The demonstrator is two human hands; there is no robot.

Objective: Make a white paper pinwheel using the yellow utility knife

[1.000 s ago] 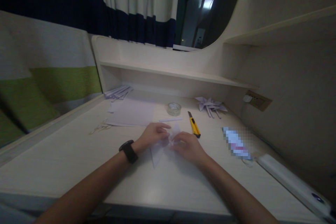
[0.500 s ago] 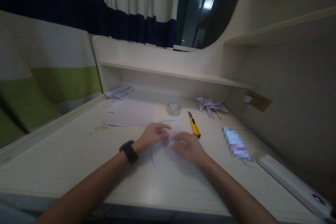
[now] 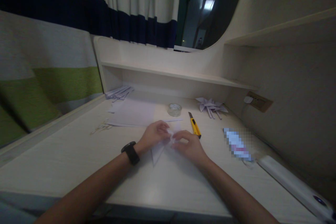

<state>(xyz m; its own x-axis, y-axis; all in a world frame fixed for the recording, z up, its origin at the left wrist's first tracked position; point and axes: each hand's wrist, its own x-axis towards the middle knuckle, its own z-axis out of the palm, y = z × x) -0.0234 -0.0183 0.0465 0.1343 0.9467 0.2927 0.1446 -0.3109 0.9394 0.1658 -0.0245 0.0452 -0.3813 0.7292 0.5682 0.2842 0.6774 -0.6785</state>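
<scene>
Between my two hands, just above the desk, is a piece of folded white paper (image 3: 158, 152) with a pointed corner hanging toward me. My left hand (image 3: 155, 135), with a black watch on its wrist, pinches the paper near its middle. From the other side, my right hand (image 3: 189, 145) grips it between thumb and fingers. The fingertips partly hide the folds. A thin rolled paper stick (image 3: 174, 120) lies just beyond my hands. The yellow utility knife (image 3: 194, 126) is close to my right hand, and a roll of clear tape (image 3: 174, 110) stands behind.
White paper sheets (image 3: 133, 112) lie at back left, with a bundle of paper sticks (image 3: 119, 92) behind and some thin strings (image 3: 102, 126) beside. Folded paper pinwheels (image 3: 210, 105) sit at back right. A blurred-out packet (image 3: 237, 143) and a long white device (image 3: 288, 183) line the right side.
Both hands stay in nearly the same place on the paper. The fingers have shifted slightly at its middle; the view has moved a little.
</scene>
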